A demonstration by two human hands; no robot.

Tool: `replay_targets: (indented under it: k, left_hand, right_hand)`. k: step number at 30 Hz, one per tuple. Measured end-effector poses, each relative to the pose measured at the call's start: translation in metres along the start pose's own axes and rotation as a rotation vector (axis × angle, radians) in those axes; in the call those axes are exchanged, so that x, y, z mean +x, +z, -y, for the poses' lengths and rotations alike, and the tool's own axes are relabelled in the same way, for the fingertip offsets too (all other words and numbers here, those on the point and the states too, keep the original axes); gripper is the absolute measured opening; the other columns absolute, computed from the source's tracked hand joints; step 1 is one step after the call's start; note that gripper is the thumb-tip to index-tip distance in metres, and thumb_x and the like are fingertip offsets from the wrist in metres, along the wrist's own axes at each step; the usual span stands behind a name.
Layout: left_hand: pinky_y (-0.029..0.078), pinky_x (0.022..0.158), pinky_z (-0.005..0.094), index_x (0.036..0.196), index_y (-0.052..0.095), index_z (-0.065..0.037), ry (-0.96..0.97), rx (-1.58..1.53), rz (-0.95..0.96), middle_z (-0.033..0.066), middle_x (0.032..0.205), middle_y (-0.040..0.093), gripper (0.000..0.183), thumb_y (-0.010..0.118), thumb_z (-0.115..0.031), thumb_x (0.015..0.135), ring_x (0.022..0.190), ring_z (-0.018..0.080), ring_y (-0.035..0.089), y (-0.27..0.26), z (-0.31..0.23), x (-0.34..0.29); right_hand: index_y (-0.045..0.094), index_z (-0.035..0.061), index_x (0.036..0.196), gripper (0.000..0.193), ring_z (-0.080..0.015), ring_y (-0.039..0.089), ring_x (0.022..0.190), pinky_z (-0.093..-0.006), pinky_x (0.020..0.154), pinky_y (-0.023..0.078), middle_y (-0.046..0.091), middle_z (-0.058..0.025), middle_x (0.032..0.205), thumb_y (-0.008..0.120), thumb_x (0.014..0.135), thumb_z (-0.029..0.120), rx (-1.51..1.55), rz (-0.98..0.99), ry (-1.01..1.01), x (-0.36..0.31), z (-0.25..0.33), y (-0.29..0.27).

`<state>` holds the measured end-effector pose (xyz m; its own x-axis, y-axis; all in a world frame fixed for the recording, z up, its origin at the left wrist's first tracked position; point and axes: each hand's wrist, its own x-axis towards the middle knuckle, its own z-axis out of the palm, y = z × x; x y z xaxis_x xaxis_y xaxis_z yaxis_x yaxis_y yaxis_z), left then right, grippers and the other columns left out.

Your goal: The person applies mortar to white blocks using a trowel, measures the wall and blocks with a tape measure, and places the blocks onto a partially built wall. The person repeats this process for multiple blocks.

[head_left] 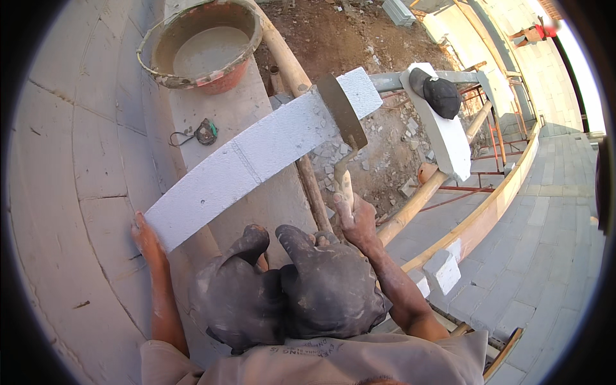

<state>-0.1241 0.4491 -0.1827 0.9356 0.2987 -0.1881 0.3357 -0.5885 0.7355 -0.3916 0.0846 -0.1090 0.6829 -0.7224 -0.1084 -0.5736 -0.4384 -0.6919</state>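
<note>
A long white aerated concrete block (237,163) lies slantwise across the plank and its pole, its far right end out over the rubble. My left hand (149,239) grips its near left end, with the fingers partly hidden. My right hand (357,221) is closed around the wooden handle of a trowel (341,109). The trowel has a cranked neck and a broad, curved brown blade, which lies across the block near its far end. A thin marked band crosses the block's middle.
A bucket (239,76) of grey mortar and a tape measure (206,131) stand on the plank (221,102). A black cap (441,96) rests on another white block (452,144). Wooden poles (414,208) and red scaffold bars (449,205) span the drop at right. A block wall (96,167) rises left.
</note>
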Motion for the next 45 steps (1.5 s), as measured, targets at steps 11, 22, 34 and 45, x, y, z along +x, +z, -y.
replay_targets:
  k: [11,22,34,45]
  left_hand:
    - [0.037,0.106,0.0364,0.139,0.044,0.006,-0.209,-0.288,0.159,0.0187,0.137,0.053,0.076,0.048,-0.057,0.095,0.123,0.0297,0.052,-0.009,0.018,0.041]
    - [0.041,0.105,0.0389,0.141,0.043,-0.002,-0.401,-1.016,0.495,0.0139,0.137,0.053,0.065,0.043,-0.052,0.099,0.123,0.0281,0.053,0.042,0.066,0.041]
    - [0.044,0.102,0.0403,0.141,0.043,-0.004,-0.567,-0.923,0.539,0.0130,0.137,0.053,0.061,0.041,-0.049,0.101,0.121,0.0281,0.054,0.013,0.065,-0.008]
    - [0.046,0.100,0.0437,0.139,0.043,-0.003,-0.488,-0.741,0.630,0.0129,0.134,0.055,0.055,0.048,-0.041,0.099,0.117,0.0283,0.057,-0.004,0.015,-0.055]
  right_hand:
    - [0.060,0.0032,0.088,0.019,-0.0113,0.057,0.069,-0.0262,0.058,0.043,0.063,-0.0042,0.081,0.071,0.088,0.019,0.415,-0.294,-0.058,0.057,-0.050,-0.035]
    - [0.042,0.0046,0.141,0.051,-0.0252,0.053,0.124,-0.0421,0.105,0.043,0.055,-0.0091,0.135,0.047,0.100,0.034,1.415,-0.034,0.145,0.253,-0.160,0.032]
    - [0.052,-0.0043,0.127,0.049,-0.0172,0.061,0.099,-0.0334,0.086,0.049,0.061,-0.0132,0.116,0.061,0.095,0.032,0.812,-0.200,0.192,0.240,-0.087,-0.015]
    - [0.062,-0.0082,0.114,0.050,-0.0237,0.063,0.089,-0.0330,0.080,0.049,0.065,-0.0175,0.102,0.065,0.088,0.034,0.210,0.119,0.362,0.216,-0.067,-0.080]
